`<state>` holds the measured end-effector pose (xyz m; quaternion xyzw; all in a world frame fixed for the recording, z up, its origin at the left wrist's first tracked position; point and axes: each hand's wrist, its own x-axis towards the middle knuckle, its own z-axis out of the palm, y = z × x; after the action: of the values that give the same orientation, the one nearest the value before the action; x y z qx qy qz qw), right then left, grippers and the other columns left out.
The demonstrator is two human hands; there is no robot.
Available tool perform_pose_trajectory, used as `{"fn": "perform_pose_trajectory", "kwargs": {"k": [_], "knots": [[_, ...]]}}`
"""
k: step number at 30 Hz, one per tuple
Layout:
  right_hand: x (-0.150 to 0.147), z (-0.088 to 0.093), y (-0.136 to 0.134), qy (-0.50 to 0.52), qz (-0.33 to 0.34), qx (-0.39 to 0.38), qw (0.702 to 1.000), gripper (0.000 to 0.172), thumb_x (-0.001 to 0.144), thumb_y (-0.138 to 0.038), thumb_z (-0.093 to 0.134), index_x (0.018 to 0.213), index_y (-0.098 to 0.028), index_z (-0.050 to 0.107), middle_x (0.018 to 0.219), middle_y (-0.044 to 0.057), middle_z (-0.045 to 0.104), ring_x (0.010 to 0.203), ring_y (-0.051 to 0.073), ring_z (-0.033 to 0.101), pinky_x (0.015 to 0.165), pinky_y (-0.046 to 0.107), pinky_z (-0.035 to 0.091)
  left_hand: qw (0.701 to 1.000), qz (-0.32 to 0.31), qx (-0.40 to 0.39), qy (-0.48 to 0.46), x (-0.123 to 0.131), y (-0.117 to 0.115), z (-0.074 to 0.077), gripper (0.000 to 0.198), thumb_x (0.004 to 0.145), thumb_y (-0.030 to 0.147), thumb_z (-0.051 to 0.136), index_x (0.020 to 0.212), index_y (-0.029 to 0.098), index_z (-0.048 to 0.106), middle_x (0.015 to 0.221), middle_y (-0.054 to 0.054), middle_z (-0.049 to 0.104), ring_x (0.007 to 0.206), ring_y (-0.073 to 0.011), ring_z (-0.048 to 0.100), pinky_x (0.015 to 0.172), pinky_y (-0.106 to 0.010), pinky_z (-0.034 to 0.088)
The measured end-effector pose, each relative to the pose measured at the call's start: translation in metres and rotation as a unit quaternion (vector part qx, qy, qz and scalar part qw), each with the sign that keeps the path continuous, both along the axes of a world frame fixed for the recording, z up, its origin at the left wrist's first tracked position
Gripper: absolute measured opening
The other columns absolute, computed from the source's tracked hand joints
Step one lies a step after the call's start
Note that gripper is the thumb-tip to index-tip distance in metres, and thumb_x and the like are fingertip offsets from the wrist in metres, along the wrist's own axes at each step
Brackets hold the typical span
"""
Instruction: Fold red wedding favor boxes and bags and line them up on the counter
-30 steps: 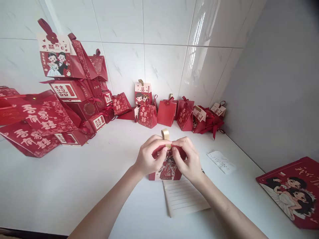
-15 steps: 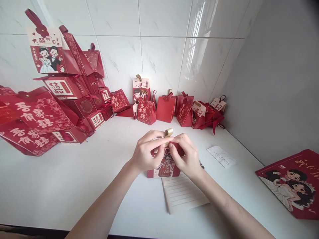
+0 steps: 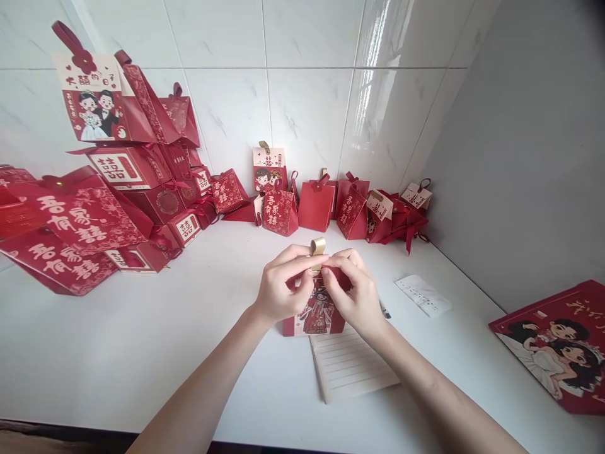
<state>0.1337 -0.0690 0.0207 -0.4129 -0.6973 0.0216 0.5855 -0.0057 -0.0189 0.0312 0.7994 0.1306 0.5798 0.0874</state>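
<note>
A small red and cream gift box (image 3: pixel 320 315) with cartoon figures on its front stands upright on the table before me. From its top rises a gold ribbon loop (image 3: pixel 318 244). My left hand (image 3: pixel 287 287) is closed, thumb and fingers pinching the base of that ribbon from the left. On the other side my right hand (image 3: pixel 353 289) pinches the box's top edge, its fingertips nearly meeting those of the left. Fingers cover most of the upper part of the box, so the fastening there is hidden.
A lined notepad (image 3: pixel 354 366) lies by the box, with a pen (image 3: pixel 385 309) and a white slip (image 3: pixel 423 295) to the right. Red gift boxes (image 3: pixel 142 170) are stacked at left; smaller ones (image 3: pixel 315 205) line the tiled wall. A large red box (image 3: pixel 558 347) is at right.
The view has shifted slightly, so things sit a little further right. Both hands keep their pinch at the box's top, and the gold loop stands a bit higher and straighter.
</note>
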Motion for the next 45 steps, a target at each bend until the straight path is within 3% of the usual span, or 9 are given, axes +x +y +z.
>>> {"fn": "perform_pose_trajectory", "kwargs": {"k": [17, 45], "knots": [[-0.0006, 0.0014, 0.0002, 0.034, 0.011, -0.016, 0.999, 0.015, 0.088, -0.015, 0.048, 0.081, -0.021, 0.059, 0.077, 0.001, 0.047, 0.072, 0.017, 0.05, 0.064, 0.03, 0.043, 0.999, -0.031, -0.015, -0.006, 0.0005, 0.0016, -0.0009, 0.03, 0.08, 0.008, 0.049, 0.101, 0.016, 0.068, 0.088, -0.006, 0.063, 0.076, -0.0131, 0.062, 0.061, -0.025, 0.052], [0.0007, 0.0019, -0.001, 0.026, 0.008, -0.023, 0.999, 0.011, 0.087, -0.015, 0.051, 0.081, -0.02, 0.059, 0.078, 0.001, 0.049, 0.073, 0.017, 0.05, 0.064, 0.03, 0.044, 0.999, -0.022, -0.03, -0.004, 0.0017, 0.0001, -0.0021, 0.028, 0.08, 0.007, 0.049, 0.1, 0.016, 0.067, 0.086, -0.004, 0.061, 0.072, -0.0119, 0.06, 0.061, -0.025, 0.052]]}}
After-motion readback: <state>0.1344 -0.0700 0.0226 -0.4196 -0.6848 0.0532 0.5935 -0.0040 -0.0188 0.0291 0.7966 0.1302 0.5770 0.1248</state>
